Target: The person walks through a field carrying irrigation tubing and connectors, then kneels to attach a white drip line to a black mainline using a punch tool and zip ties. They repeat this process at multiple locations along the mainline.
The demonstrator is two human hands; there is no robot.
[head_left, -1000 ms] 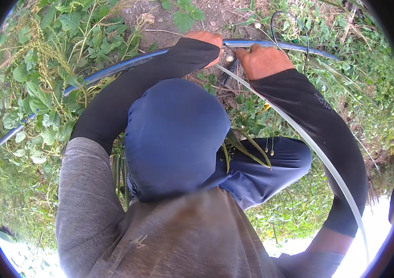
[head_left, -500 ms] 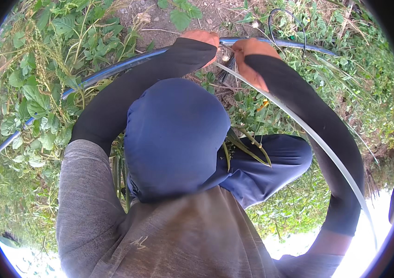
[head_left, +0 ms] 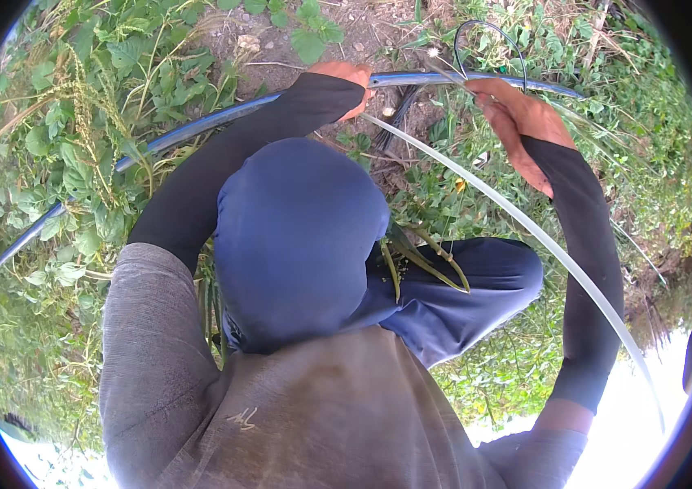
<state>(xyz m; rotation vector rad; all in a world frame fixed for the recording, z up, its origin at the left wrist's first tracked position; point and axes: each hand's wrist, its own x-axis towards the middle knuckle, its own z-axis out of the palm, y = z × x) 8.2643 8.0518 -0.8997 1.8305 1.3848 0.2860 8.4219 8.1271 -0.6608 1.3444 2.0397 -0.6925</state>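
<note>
A black hose with a blue stripe (head_left: 211, 120) curves across the ground ahead of me. My left hand (head_left: 347, 79) is closed around it, palm and fingertips partly hidden. From beneath that hand a whitish, translucent tube (head_left: 517, 213) arcs down to the lower right; its upper end is hidden. My right hand (head_left: 525, 118) is raised to the right of the left one, over the hose. Its fingers pinch a thin grey rod-like tool (head_left: 446, 70) that points up and left. Beside the tool's tip, a thin black tubing loop (head_left: 488, 26) stands above the hose.
Leafy weeds (head_left: 61, 163) surround the hose, with bare soil (head_left: 281, 41) beyond my left hand. A bundle of thin dark strands (head_left: 395, 122) lies below the hose. Long green pods or stems (head_left: 419, 257) rest by my bent leg in blue trousers (head_left: 476, 277).
My right hand has moved right, away from my left hand, carrying the thin grey tool clear of it. My left hand stays on the hose, shifted slightly left.
</note>
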